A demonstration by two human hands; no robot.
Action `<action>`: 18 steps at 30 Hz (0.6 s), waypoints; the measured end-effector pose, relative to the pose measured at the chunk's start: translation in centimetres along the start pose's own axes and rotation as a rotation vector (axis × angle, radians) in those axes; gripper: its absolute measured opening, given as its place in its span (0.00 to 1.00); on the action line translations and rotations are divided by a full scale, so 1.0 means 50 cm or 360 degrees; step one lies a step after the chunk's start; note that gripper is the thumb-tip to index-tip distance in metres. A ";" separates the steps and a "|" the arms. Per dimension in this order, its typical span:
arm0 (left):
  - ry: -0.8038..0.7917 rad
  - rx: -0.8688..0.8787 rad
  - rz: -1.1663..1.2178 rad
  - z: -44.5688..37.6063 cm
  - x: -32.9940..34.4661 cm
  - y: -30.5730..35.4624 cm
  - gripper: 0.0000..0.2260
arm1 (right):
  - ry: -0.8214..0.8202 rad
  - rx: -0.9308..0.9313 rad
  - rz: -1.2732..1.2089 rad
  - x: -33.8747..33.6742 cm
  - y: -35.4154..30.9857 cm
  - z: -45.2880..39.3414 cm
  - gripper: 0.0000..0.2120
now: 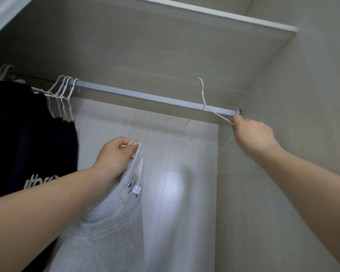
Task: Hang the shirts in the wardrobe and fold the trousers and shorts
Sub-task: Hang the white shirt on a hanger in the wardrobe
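While the shirt [114, 213] is hanging at lower centre | left hand [114, 156] is pinching its collar | right hand [252, 134], right of centre, is gripping a wire hanger [204, 103], hook sitting above the rail [145, 97] | spare hangers [62, 95] and a dark shirt [28, 144] are hanging at left.

Home wardrobe — rail [145, 97], hangers [64, 95]
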State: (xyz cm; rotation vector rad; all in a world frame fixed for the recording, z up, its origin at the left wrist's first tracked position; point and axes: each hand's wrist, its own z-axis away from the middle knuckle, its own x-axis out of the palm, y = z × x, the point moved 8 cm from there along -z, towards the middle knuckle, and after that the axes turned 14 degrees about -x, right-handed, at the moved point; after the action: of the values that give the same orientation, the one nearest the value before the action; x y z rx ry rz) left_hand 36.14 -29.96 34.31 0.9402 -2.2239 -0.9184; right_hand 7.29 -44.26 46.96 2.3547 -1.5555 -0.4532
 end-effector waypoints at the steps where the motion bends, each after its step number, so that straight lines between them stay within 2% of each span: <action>1: 0.0032 0.0002 -0.0003 0.001 -0.006 -0.002 0.10 | 0.0018 -0.0063 0.0043 -0.006 -0.005 0.003 0.07; 5: 0.0253 0.0059 -0.0216 -0.006 -0.070 -0.021 0.10 | -0.0006 -0.0207 0.0077 -0.008 -0.041 0.025 0.11; 11: 0.0376 0.0058 -0.0600 -0.020 -0.152 -0.065 0.09 | 0.0080 -0.0239 -0.0130 -0.008 -0.082 0.058 0.14; 18: 0.0349 0.0087 -0.0759 -0.013 -0.205 -0.068 0.09 | 0.0251 -0.0324 -0.0311 -0.005 -0.104 0.082 0.15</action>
State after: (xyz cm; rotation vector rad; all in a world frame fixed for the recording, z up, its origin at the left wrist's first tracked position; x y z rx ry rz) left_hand 44.07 -24.10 29.91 1.5590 -1.8794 -0.9034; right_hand 9.85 -42.31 41.19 2.3301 -1.1588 -0.4339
